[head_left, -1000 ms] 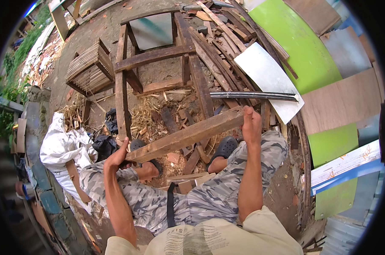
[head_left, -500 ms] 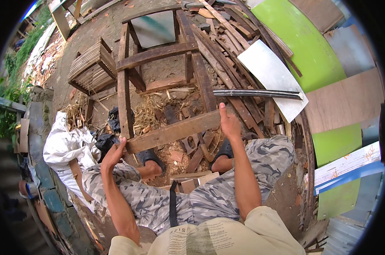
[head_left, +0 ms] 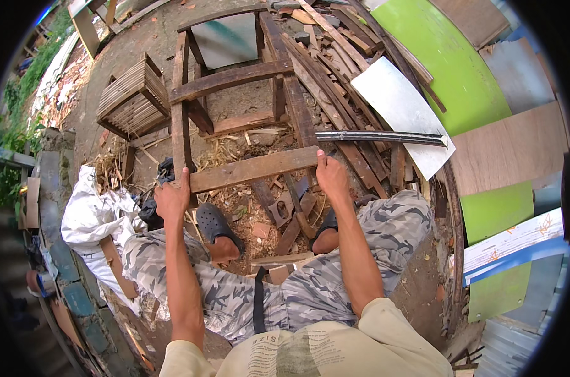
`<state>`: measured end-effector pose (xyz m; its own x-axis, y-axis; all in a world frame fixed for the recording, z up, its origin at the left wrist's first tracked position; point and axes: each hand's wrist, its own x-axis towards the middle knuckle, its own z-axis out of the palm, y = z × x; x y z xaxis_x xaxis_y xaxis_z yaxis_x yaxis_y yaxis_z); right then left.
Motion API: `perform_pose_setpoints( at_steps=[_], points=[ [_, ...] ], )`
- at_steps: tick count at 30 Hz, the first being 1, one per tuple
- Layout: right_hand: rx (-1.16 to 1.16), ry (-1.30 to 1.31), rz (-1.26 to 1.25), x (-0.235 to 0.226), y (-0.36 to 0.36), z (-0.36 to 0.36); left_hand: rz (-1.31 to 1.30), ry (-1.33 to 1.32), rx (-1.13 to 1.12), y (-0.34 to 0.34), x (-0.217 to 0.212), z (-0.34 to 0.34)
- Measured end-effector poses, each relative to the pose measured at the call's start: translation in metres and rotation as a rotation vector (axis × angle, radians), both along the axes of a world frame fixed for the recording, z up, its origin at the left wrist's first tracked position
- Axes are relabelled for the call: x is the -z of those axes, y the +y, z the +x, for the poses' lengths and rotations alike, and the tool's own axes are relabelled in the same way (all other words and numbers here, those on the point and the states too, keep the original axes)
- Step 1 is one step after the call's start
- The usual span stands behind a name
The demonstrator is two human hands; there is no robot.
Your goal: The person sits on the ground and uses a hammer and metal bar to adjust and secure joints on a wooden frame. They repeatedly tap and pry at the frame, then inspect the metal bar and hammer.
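Note:
A short brown wooden board (head_left: 253, 169) lies level across the near end of a dark wooden frame (head_left: 231, 83). My left hand (head_left: 173, 196) is closed round the board's left end, thumb up against the frame's left rail. At the other end, my right hand (head_left: 332, 174) grips the board beside the right rail, its thumb on the near face. The fingers behind the board are hidden. Below it, on the ground between my feet, a hammer-like tool with a wooden handle (head_left: 302, 220) rests among scraps and shavings.
Stacked planks (head_left: 341, 107) lie right of the frame, with a white sheet (head_left: 401, 116) and a dark metal bar (head_left: 382, 137) over them. A slatted wooden crate (head_left: 134, 100) stands left. Nearer are a white sack (head_left: 96, 207) and a block wall (head_left: 62, 251). Green panels (head_left: 454, 69) line the right.
Both hands have moved the board forward, up against the frame's two side rails. Its tilt has lessened, and my left hand has turned more upright.

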<state>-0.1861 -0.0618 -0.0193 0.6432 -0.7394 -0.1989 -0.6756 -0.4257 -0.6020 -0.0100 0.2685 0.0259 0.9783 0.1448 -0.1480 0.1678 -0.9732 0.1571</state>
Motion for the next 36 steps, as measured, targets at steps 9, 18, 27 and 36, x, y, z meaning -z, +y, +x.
perform_pose_setpoints(
  at_steps=[9,18,27,36],
  points=[
    [0.433,-0.102,0.438,0.080,-0.040,-0.026,-0.188,-0.486,0.425,-0.014,0.024,-0.009],
    [-0.067,0.397,0.336,0.179,0.049,-0.068,-0.179,-0.088,0.988,-0.126,0.011,-0.023],
    [-0.207,0.554,0.340,0.230,0.069,-0.088,-0.159,0.034,1.003,-0.148,0.006,-0.025],
    [0.207,0.154,0.252,0.215,0.072,-0.096,-0.158,0.080,0.940,-0.143,0.008,-0.022]
  ],
)
